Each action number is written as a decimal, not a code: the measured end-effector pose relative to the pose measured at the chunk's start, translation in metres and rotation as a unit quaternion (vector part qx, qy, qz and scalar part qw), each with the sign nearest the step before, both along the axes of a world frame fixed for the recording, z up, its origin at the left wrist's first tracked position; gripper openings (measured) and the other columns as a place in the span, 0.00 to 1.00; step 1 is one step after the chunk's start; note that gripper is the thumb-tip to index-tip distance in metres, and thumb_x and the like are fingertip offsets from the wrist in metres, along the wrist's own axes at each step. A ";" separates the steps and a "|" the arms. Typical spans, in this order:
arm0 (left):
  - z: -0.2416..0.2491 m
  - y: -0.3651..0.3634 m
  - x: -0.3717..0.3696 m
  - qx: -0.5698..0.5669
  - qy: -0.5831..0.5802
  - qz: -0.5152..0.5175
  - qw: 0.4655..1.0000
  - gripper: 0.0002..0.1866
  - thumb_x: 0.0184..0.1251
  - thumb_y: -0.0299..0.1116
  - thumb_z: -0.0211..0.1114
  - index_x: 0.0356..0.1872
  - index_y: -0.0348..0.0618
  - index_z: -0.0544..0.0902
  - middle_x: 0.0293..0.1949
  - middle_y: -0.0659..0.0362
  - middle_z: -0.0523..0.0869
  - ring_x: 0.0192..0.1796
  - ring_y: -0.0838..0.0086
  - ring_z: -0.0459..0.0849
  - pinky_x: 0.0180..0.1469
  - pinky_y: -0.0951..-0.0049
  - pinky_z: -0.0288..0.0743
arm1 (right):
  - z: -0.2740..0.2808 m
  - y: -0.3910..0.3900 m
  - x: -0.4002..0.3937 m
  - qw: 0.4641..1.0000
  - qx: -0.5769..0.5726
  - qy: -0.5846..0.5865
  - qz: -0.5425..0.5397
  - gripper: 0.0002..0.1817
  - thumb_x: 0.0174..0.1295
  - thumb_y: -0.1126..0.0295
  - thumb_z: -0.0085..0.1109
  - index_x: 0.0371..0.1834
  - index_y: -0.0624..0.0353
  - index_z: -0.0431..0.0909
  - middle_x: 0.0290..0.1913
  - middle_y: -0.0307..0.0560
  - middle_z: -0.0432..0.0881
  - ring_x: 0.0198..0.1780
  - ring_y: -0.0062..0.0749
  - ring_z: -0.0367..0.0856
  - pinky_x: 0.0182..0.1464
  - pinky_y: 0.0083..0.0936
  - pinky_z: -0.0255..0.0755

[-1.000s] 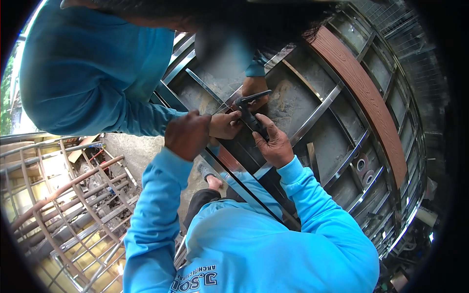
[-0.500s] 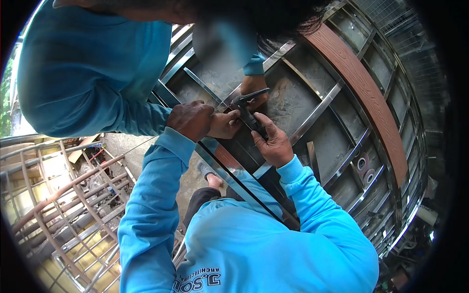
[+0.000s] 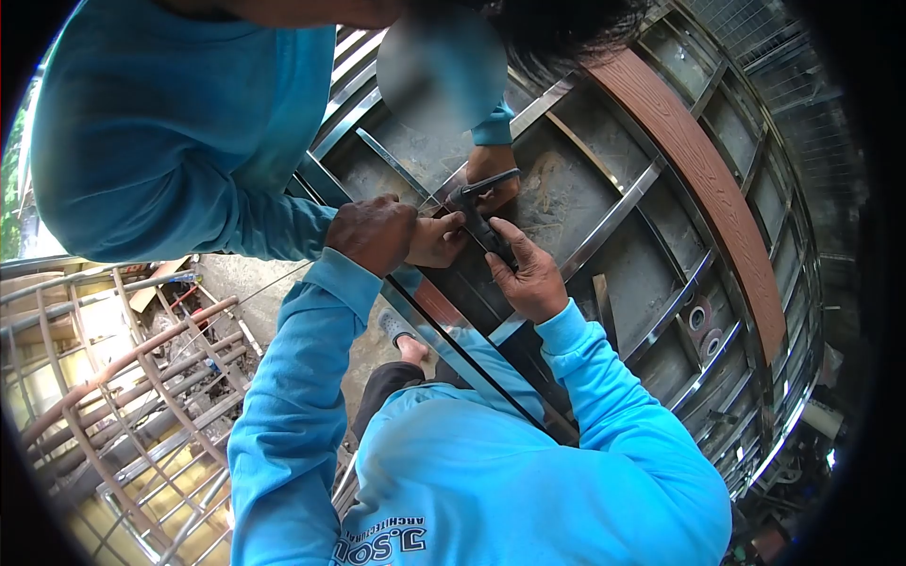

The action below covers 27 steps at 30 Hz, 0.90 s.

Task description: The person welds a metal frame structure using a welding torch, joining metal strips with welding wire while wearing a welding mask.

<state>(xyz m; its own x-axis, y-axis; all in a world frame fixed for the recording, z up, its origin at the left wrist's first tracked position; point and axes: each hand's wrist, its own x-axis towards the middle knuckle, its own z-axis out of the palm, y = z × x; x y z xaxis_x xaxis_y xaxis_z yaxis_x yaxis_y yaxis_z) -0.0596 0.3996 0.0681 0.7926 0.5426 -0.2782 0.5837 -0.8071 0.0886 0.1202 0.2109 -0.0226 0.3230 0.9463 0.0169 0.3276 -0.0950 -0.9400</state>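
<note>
My right hand (image 3: pixel 530 278) is wrapped round the dark handle of a hammer (image 3: pixel 481 219), whose head points up and away from me. My left hand (image 3: pixel 371 234) is closed, back upward, left of the hammer above a metal frame (image 3: pixel 604 222); what it grips, if anything, is hidden. A co-worker's hand (image 3: pixel 434 242) sits between my left hand and the hammer, with its thumb near the hammer head. The co-worker's other hand (image 3: pixel 495 174) is behind the hammer head and partly covered by it. What these hands hold at the frame is hidden.
A co-worker in a blue long-sleeved shirt (image 3: pixel 170 141) leans in from the upper left. A reddish-brown wood-grain plank (image 3: pixel 708 179) lies across the frame at right, near two round discs (image 3: pixel 703 330). Bent bars of a metal grille (image 3: pixel 132 377) stand at lower left.
The view has shifted very slightly. My hands, the hammer and the co-worker's hands keep nearly the same positions.
</note>
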 end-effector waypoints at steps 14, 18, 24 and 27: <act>-0.002 0.000 -0.001 0.011 -0.006 -0.009 1.000 0.07 0.61 0.34 0.64 0.36 0.49 0.89 0.36 0.52 0.87 0.43 0.58 0.91 0.44 0.57 0.85 | 0.003 0.000 0.001 1.000 -0.012 0.006 0.009 0.29 0.70 0.77 0.65 0.75 0.57 0.72 0.58 0.47 0.86 0.53 0.23 0.83 0.56 0.22 0.77; -0.003 0.002 -0.003 0.008 -0.002 0.000 1.000 0.07 0.60 0.34 0.65 0.36 0.49 0.89 0.36 0.53 0.87 0.43 0.58 0.91 0.43 0.57 0.85 | -0.001 0.000 0.001 1.000 -0.001 -0.001 0.012 0.29 0.70 0.77 0.65 0.74 0.55 0.72 0.53 0.45 0.86 0.45 0.21 0.83 0.50 0.23 0.79; -0.004 0.002 -0.004 0.004 -0.025 -0.017 1.000 0.07 0.60 0.35 0.65 0.36 0.49 0.89 0.36 0.53 0.87 0.43 0.58 0.91 0.44 0.57 0.85 | 0.007 0.000 -0.001 0.999 -0.003 0.029 -0.016 0.29 0.70 0.76 0.65 0.74 0.50 0.71 0.44 0.43 0.85 0.40 0.21 0.81 0.45 0.24 0.79; -0.002 0.001 -0.003 0.002 -0.016 -0.010 1.000 0.07 0.60 0.35 0.65 0.36 0.49 0.89 0.36 0.54 0.87 0.43 0.58 0.91 0.44 0.57 0.85 | 0.003 -0.001 0.000 1.000 0.005 0.003 -0.013 0.29 0.70 0.76 0.66 0.73 0.49 0.72 0.45 0.44 0.86 0.40 0.22 0.82 0.46 0.24 0.79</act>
